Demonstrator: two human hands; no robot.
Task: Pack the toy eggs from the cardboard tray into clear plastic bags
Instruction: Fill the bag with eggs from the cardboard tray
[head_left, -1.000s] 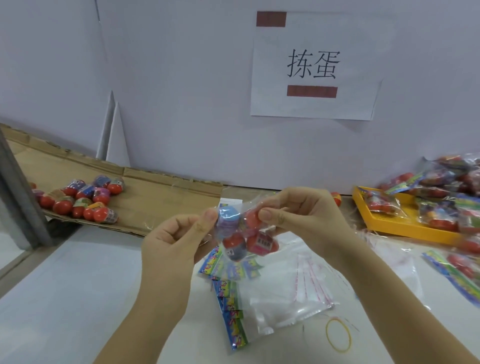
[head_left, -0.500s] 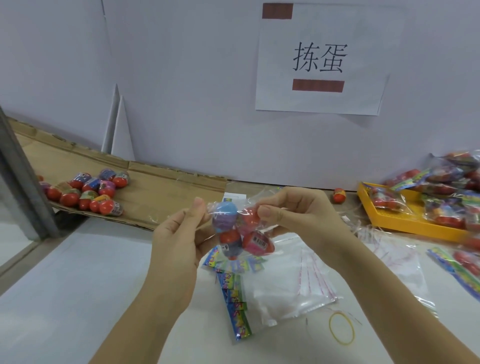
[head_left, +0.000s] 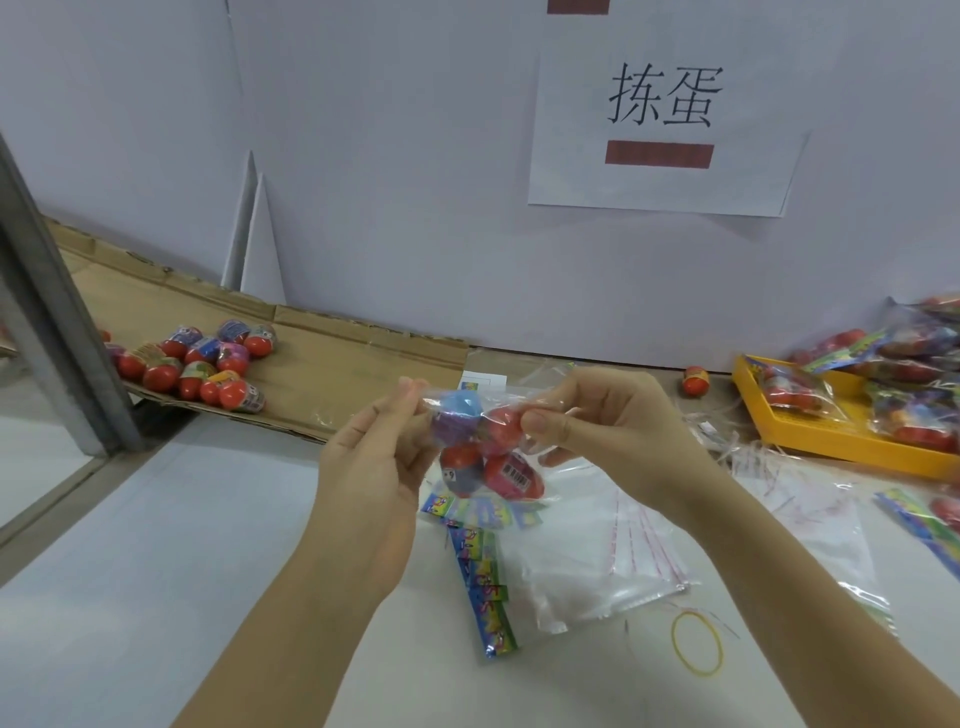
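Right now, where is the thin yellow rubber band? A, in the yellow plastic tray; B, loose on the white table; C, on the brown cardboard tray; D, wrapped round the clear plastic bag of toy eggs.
B: the thin yellow rubber band lies flat on the white table, away from the held clear plastic bag.

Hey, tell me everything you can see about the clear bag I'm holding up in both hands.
The clear plastic bag is crinkled film, held in the air above the white table. It holds four toy eggs bunched together: one blue and purple, the others mostly red, one showing a barcode label. The left hand pinches its upper left edge; the right hand grips its upper right, thumb pressing against a red egg. Whether its mouth is sealed cannot be told.
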